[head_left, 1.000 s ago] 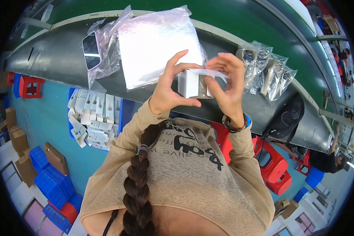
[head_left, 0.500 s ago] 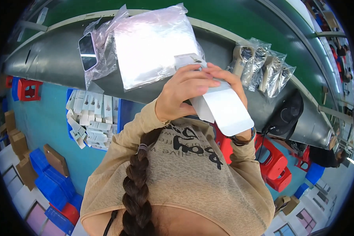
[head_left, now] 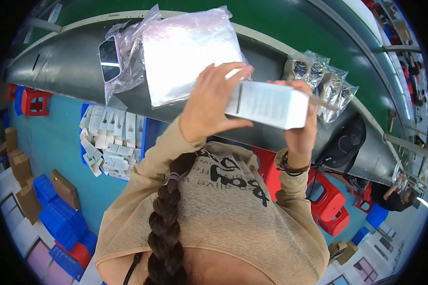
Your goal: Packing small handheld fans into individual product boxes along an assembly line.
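Note:
A white carton [head_left: 268, 104], long and narrow with small grey print on its side, is held level above the bench's near edge. My right hand [head_left: 303, 130] grips its right end, fingers over the back and palm beside the end. A thin blurred edge, perhaps a flap, sticks out right of that hand. Around the carton's left end, my left hand [head_left: 207, 102] is spread, thumb and fingers apart; whether it touches the carton is hard to see. Beyond my left hand lies a shiny stack in a clear plastic bag [head_left: 190, 52].
A phone [head_left: 110, 59] lies left of the bag on the dark bench [head_left: 57, 71]. Bagged tape rolls [head_left: 318, 83] and a black cap [head_left: 345, 137] lie right. A blue bin [head_left: 144, 137] of small white boxes stands lower left; red stools [head_left: 325, 194] stand lower right.
The carton has turned from slanting toward me to lying crosswise, its printed side now showing. My left hand has come off its top to the left end; my right hand has shifted right.

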Available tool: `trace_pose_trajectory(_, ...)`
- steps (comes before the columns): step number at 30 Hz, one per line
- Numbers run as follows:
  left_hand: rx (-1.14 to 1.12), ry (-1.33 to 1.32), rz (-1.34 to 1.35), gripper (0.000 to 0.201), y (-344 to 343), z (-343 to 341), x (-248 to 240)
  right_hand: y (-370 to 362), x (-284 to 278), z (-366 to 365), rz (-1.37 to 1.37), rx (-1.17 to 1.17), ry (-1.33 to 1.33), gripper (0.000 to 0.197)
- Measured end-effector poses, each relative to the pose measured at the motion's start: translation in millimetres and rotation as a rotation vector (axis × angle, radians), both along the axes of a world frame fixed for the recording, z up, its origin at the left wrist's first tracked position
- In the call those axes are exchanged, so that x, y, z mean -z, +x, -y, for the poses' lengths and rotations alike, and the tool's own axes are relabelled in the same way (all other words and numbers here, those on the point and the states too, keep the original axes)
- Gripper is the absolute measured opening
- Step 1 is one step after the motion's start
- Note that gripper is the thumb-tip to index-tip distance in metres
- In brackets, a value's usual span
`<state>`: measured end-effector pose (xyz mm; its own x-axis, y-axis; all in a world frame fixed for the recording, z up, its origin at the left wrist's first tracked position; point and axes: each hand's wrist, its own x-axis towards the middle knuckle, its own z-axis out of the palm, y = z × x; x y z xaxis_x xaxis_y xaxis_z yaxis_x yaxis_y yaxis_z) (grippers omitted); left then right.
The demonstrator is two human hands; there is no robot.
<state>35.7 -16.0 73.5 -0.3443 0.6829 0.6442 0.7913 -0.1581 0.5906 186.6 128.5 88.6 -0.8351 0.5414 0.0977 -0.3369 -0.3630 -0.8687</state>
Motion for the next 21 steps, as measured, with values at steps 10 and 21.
trace_pose_trajectory(10,-0.008,-0.428,0.174,0.085,-19,20,-50,2,64,-36,-0.100,-0.212,-0.863,0.048)
trace_pose_trajectory(21,0.056,-0.176,0.259,0.096,-13,22,-59,-15,52,-15,-0.238,-0.217,-0.966,0.062)
